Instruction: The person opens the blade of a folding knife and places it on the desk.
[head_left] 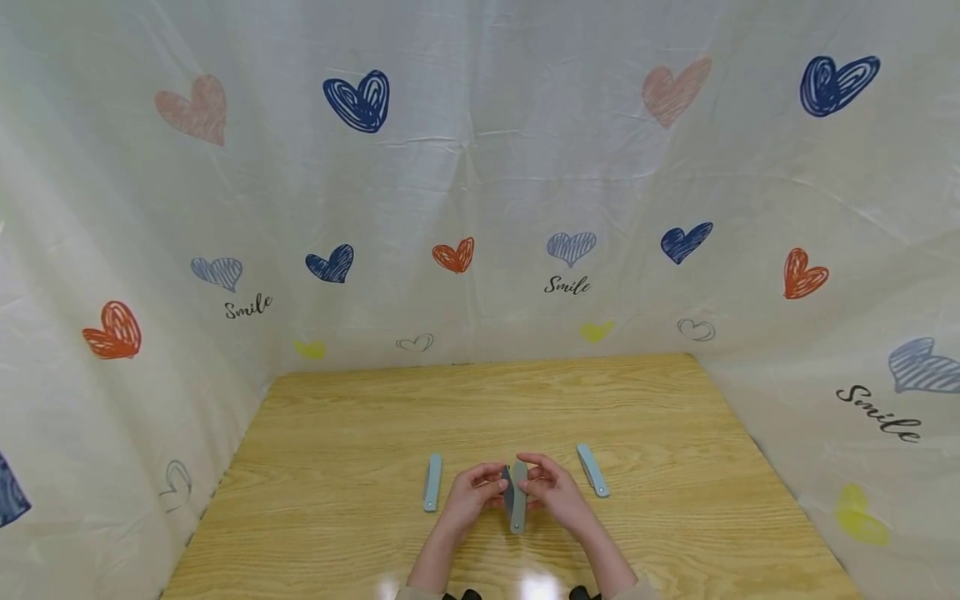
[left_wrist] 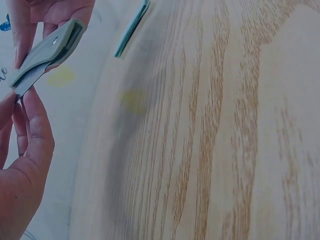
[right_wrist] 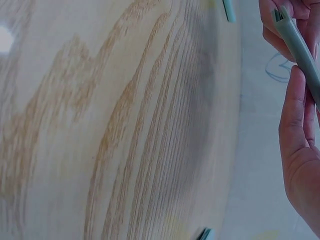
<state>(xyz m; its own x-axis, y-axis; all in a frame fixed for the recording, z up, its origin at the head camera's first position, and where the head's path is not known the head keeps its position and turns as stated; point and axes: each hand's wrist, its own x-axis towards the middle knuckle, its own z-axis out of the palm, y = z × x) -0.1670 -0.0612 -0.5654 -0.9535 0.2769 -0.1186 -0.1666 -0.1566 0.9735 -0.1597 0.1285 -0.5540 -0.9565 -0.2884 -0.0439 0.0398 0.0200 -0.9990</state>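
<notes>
A folding knife with a grey-green handle [head_left: 519,500] is held up between both hands over the table, its dark blade [head_left: 508,493] swung partly out of the handle. My left hand [head_left: 474,497] pinches the blade, as the left wrist view shows with the blade's edge [left_wrist: 32,80] between thumb and fingers. Around the handle [right_wrist: 296,45] are the thumb and fingers of my right hand [head_left: 553,490]. On either side lies a folded light-blue knife: one [head_left: 432,483] left of my left hand, the other [head_left: 592,471] beyond my right hand, slightly slanted.
The wood-grain table [head_left: 337,433] spreads out under the hands. A pale curtain [head_left: 495,192] printed with hearts and "Smile" encloses its back and both sides. Two dark objects [head_left: 581,592] show by the sleeves at the bottom edge of the head view.
</notes>
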